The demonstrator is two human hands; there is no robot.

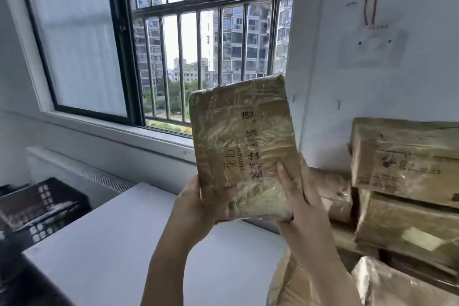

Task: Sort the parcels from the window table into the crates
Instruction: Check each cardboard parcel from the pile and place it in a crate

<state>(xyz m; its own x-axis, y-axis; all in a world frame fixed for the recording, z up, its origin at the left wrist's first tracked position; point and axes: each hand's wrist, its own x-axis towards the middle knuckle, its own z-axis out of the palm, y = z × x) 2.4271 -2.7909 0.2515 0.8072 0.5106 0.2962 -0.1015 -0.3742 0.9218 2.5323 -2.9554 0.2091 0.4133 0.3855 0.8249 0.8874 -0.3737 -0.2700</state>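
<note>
A person lifts a tape-wrapped cardboard parcel (242,149) upright in front of the barred window (198,40), its printed face turned toward the camera, apparently to read the markings and decide which crate it belongs in. The left hand (206,202) grips the parcel's lower left corner, fingers curled round the edge and thumb pressed on the front. The right hand (296,196) holds the lower right edge, its fingers laid nearly straight across the front face and the palm behind, so the parcel is clamped between the two hands. The parcel hangs in the air above the white bench (129,243), touching nothing else. To the right, a stack of similar parcels (402,181) waits against the wall, still unsorted. A dark crate (42,208) sits at the left beyond the bench's edge, well apart from the raised parcel; its contents are too blurred to make out.
</note>
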